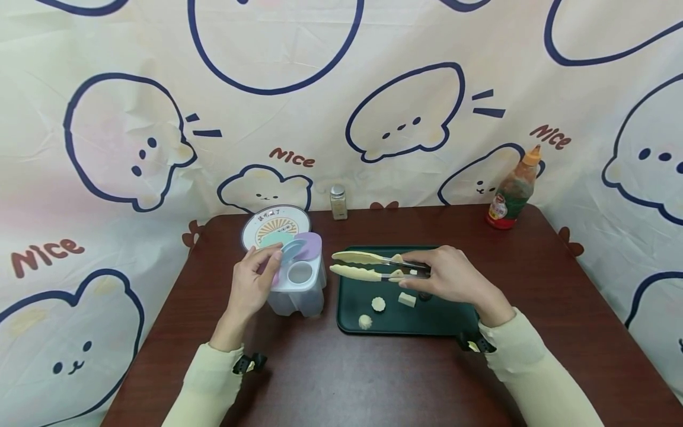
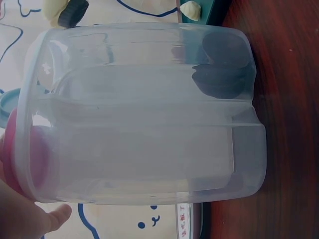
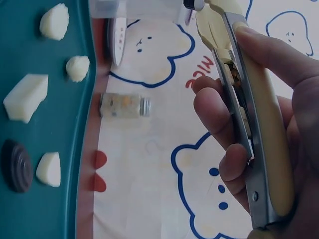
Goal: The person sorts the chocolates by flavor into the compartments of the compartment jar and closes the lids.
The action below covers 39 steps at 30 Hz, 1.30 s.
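My left hand [image 1: 253, 281] pinches the raised light blue flap lid [image 1: 291, 251] of a clear plastic storage box [image 1: 299, 299], beside an uncovered round opening. Dark round pieces [image 2: 222, 82] lie at the bottom of one compartment, seen through the wall in the left wrist view. In my right hand [image 1: 450, 276] I hold cream-tipped tongs [image 1: 357, 273], their tips pointing left toward the box. A dark piece [image 2: 74, 12] shows at the tips in the left wrist view. Below the tongs lies a dark green tray [image 1: 363, 329] with several white pieces [image 1: 407, 299] and a dark round piece [image 3: 17, 166].
Behind the box a round plate [image 1: 248, 231] with a cartoon print leans near the wall. A small seasoning jar [image 1: 338, 203] stands at the table's back edge, and a sauce bottle [image 1: 513, 193] at the back right. Purple, mint green and pink lids cover other compartments.
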{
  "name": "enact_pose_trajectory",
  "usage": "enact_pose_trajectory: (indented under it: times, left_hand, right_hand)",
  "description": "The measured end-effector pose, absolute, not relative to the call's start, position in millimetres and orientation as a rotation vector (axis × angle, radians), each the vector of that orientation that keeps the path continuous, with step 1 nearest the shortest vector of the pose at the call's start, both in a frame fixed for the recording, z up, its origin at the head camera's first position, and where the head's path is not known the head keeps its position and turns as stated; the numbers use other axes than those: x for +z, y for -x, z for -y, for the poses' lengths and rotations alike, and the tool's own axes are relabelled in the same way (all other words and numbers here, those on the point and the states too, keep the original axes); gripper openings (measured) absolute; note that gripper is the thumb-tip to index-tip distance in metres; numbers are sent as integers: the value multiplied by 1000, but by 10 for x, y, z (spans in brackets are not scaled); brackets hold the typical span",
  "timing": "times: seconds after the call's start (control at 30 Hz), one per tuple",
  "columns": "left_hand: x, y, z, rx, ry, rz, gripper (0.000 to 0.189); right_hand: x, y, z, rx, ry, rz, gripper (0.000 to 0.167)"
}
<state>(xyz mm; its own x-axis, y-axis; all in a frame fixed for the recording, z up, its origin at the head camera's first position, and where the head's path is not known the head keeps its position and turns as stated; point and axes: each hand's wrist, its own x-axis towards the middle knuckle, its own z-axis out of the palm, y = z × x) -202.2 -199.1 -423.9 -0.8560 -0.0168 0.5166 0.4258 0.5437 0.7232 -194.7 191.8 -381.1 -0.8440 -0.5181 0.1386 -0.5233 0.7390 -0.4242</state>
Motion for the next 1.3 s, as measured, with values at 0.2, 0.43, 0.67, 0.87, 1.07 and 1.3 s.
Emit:
enact_pose_trajectory:
  times: [0.2, 0.43, 0.67, 0.87, 1.07, 1.3]
  left_hand:
    - [-4240, 2025, 1994, -1267, 335, 2311, 24]
    - [-4245, 2029, 2001, -1265, 335, 2310, 24]
    - [-4252, 2023, 2003, -1271, 330, 2320, 25]
    - [-4259, 2018, 2004, -1272, 325, 2316, 25]
    - [-4262, 2026, 1995, -1260, 333, 2308, 23]
    - [-4250, 2024, 1986, -1259, 333, 2306, 23]
  right_hand:
    - [-3801, 1962, -1782, 716, -933, 2889, 53]
    - [-3763, 1966, -1621, 701, -939, 2884, 53]
    - [-3754, 1970, -1504, 688, -955, 2859, 52]
    - [-3754, 1961, -1425, 677, -982, 2831, 51]
    - [-3758, 1971, -1362, 662, -1003, 2796, 49]
    - [-3775, 1982, -1322, 655, -1009, 2785, 48]
